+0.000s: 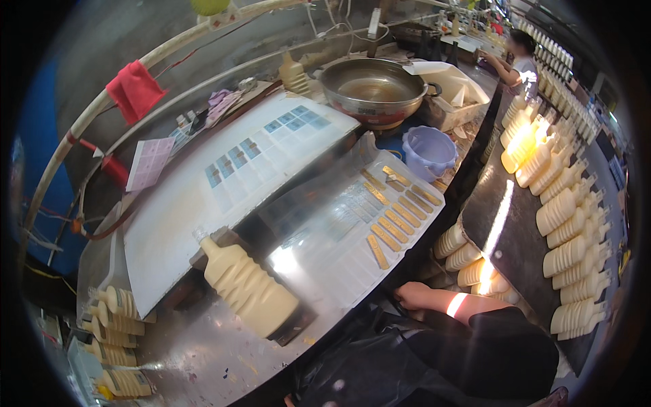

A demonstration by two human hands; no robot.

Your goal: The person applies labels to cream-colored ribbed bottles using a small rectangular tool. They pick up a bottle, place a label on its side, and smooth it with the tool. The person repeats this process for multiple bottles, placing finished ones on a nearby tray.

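Paint-flecked tabletop [203,370], cream bottle [245,285] atop, right hand [412,296] alongside; bottle rows [564,261], grey wall [102,47]

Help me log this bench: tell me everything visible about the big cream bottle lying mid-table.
The cream bottle looks plastic, with slanting ridges across its body, sloping shoulders and a narrow, paler neck. It lies on its side, neck toward the picture's upper left, seemingly on a dark support on the table, near the white board. The right hand is apart from it. Its underside is hidden.
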